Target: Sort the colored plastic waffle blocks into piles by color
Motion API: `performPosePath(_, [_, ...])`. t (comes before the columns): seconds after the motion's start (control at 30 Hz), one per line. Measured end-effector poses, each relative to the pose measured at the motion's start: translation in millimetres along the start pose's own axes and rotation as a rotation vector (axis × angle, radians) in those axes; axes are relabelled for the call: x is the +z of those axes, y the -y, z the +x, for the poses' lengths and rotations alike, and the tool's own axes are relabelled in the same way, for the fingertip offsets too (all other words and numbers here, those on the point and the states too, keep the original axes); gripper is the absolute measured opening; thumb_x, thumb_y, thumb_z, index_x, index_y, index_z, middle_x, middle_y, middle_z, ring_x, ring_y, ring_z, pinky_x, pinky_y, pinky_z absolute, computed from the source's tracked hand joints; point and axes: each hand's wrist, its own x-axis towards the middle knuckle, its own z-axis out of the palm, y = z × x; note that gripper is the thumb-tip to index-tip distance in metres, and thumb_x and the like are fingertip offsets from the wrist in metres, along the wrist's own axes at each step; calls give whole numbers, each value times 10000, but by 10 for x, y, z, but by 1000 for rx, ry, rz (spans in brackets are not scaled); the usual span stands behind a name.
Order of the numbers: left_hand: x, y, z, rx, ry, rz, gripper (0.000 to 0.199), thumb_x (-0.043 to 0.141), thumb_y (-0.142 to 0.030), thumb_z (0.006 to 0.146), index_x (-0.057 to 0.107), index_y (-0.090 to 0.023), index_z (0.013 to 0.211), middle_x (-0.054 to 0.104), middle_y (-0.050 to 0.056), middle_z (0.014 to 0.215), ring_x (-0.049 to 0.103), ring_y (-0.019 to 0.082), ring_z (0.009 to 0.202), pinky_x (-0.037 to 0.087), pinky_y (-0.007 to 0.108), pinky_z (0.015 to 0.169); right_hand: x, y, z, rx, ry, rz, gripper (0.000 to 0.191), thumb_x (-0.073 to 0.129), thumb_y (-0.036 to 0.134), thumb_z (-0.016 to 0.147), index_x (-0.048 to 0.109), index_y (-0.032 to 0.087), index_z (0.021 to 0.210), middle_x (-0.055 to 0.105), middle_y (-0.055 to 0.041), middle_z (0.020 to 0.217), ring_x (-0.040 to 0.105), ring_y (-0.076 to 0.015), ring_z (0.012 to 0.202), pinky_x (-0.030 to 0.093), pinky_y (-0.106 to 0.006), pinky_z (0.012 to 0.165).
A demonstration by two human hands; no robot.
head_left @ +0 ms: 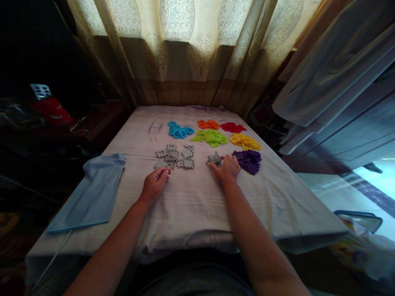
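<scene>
Grey flat interlocking pieces (pixel 171 155) with notched edges lie in a loose cluster mid-table. At its near edge, my left hand (pixel 155 183) has its fingers curled together; whatever they hold, if anything, is too small to make out. A smaller heap of grey pieces (pixel 213 158) sits to the right, apart from the cluster. My right hand (pixel 228 168) rests against this heap, thumb and fingers closed around a grey piece at its right side. Just beyond that hand is a pile of dark purple pieces (pixel 249 161).
Farther back lie piles of blue (pixel 180 130), orange (pixel 208 124), red (pixel 233 127), lime green (pixel 211 137) and yellow pieces (pixel 245 142). A light blue cloth (pixel 95 193) covers the table's left side. A pale sheet (pixel 191 218) drapes the table; curtains (pixel 185 70) hang behind.
</scene>
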Motion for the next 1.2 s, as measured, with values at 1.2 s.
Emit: performPosePath(1.2, [6,13,0,-12,2,7,492,592,-635,765,708,-190,939,755,60,906,691,179,733,549,267,654,99,569,-238,-533,138,163,320,630,354,856,665,211,1140,667,-108,1200,538,-266,1146,337,-414,1017])
